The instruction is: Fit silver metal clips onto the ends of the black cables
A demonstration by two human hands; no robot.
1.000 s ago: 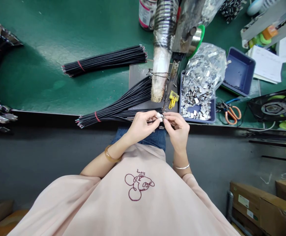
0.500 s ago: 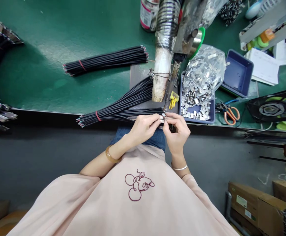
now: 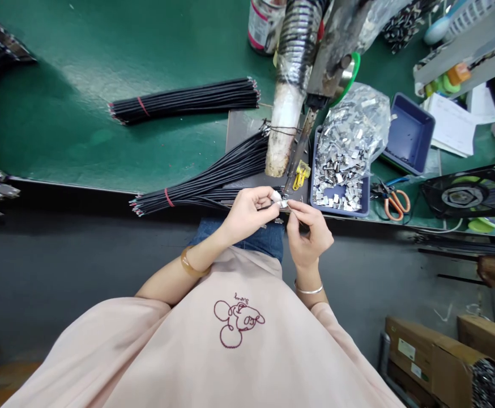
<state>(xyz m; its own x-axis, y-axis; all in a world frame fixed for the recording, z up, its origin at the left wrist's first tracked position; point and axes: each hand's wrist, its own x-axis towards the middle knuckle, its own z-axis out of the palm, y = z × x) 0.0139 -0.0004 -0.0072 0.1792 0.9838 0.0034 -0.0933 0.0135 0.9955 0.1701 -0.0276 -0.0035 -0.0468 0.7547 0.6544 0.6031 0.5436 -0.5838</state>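
Silvery small piece (image 3: 284, 203) between left fingers (image 3: 269, 213) and right fingers (image 3: 302, 208), fingertip-close.

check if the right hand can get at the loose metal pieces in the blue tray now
Likely yes: the tray sits just beyond the right hand, and the metal pieces at its near end look clear of the plastic bag; that hand seems occupied, though.

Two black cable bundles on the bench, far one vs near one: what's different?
Shape: the far bundle stays compact end to end; the near bundle spreads into two groups right of its band.
Position: the far bundle lies well back from the front edge of the table; the near bundle's left end juts over it.
Hands: the near bundle runs close to the left hand; the far bundle is well away.
Shared: black cables, red band toward the left end.
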